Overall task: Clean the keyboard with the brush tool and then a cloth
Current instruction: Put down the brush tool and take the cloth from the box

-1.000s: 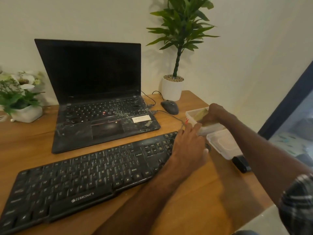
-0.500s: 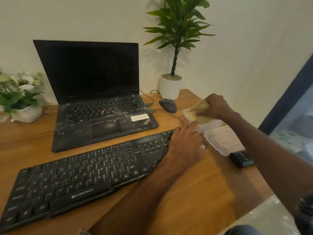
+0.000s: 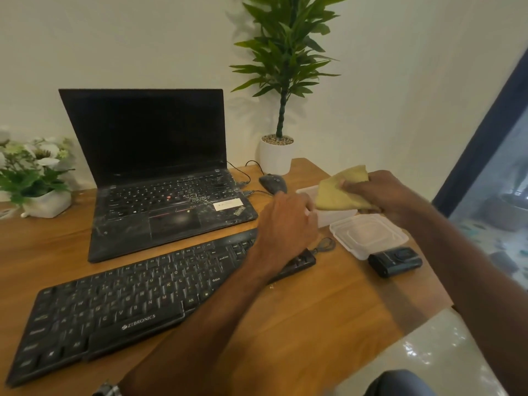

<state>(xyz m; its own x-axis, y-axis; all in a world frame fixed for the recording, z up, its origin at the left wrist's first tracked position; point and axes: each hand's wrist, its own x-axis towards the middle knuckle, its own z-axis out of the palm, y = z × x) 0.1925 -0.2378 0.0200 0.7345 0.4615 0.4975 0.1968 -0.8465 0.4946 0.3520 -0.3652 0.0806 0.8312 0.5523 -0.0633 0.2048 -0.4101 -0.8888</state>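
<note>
The right hand [image 3: 383, 192] now pinches the yellow cloth [image 3: 340, 190] lifted clear of the white container [image 3: 331, 217], beside which the left hand [image 3: 285, 221] rests loosely curled, so wiping the keyboard [image 3: 137, 298] looks next.

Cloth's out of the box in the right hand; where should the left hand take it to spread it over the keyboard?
Take the cloth at its free lower-left corner, coming from the left, just above the box. The right hand pinches its right side, so that corner hangs clear, nearest the left hand.
</note>
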